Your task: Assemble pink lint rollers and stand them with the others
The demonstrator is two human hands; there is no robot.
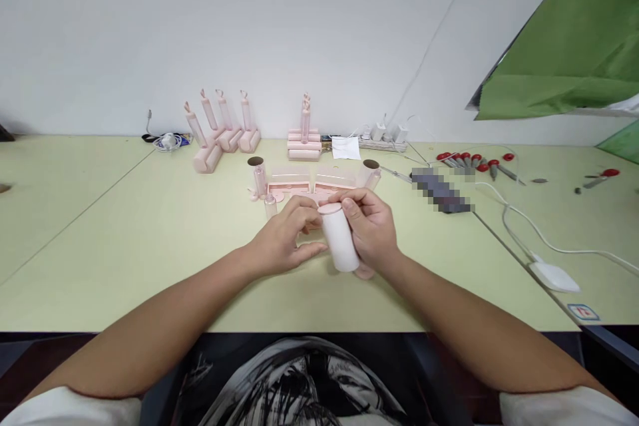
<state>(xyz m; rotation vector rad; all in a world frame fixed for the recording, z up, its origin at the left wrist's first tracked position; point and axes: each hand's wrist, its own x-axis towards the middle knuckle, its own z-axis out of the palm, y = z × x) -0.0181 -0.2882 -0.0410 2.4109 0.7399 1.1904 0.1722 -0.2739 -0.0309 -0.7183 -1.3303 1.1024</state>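
A white roll with a pink disc on its upper end is tilted in front of me. My right hand holds it from the right, its thumb near the pink disc. My left hand is at the roll's left, thumb stretched out and fingers bent near the disc; whether they touch it is hard to see. Beneath the right hand, a pink piece partly shows on the table. Just beyond my hands lie pink trays with clear covers, partly hidden, and a small clear pink cylinder.
Two rolls with brown cores stand behind. Pink lint rollers with upright handles are along the wall, more at the centre. To the right are a blurred-out dark object, red-handled tools, a cable and a white charger.
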